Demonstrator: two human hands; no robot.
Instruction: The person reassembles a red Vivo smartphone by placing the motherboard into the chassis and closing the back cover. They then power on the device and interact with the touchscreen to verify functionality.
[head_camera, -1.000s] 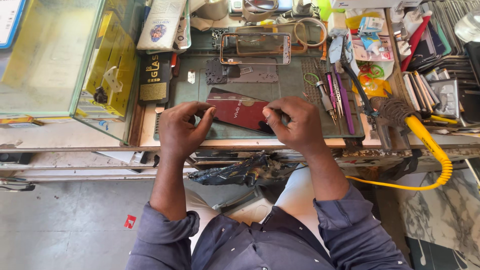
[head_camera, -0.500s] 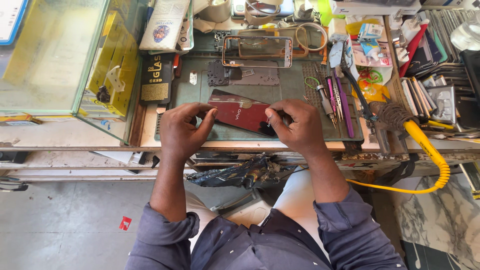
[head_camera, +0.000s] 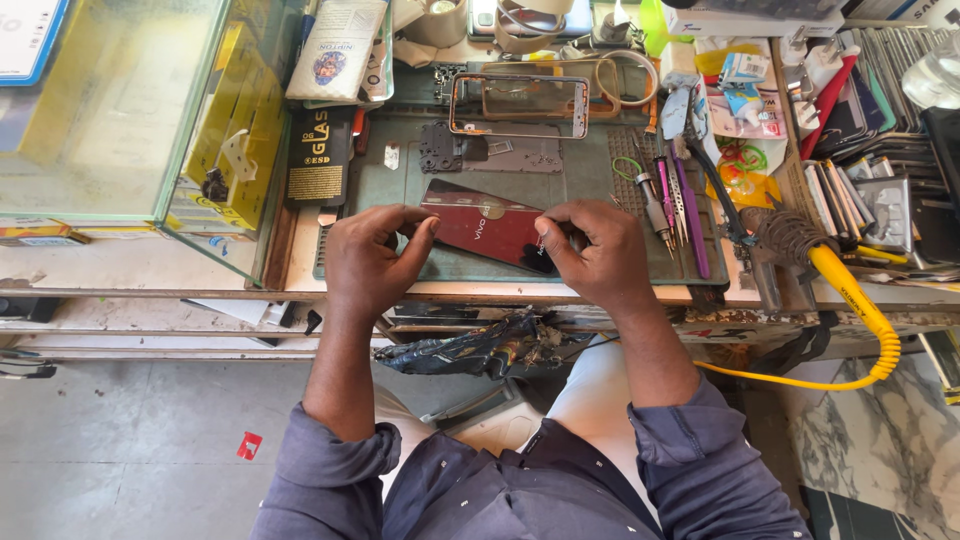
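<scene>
A dark red phone back cover (head_camera: 485, 225) lies tilted on the grey-green work mat (head_camera: 580, 180). My left hand (head_camera: 370, 258) rests at the cover's left end with the index finger and thumb touching its corner. My right hand (head_camera: 595, 250) pinches the cover's right end between thumb and fingertips. Both hands sit at the mat's near edge. A phone frame (head_camera: 518, 105) lies at the far side of the mat, with small dark parts (head_camera: 440, 147) beside it.
A glass case (head_camera: 110, 110) stands at the left. Tweezers and pens (head_camera: 672, 200) lie on the mat's right side. A brush (head_camera: 785, 232) and a yellow coiled cable (head_camera: 860, 310) sit right of it. Cluttered boxes and phone parts (head_camera: 870, 120) fill the far right.
The red cover has shifted slightly under my hands and my fingertips have moved along its ends. The view has tilted a little.
</scene>
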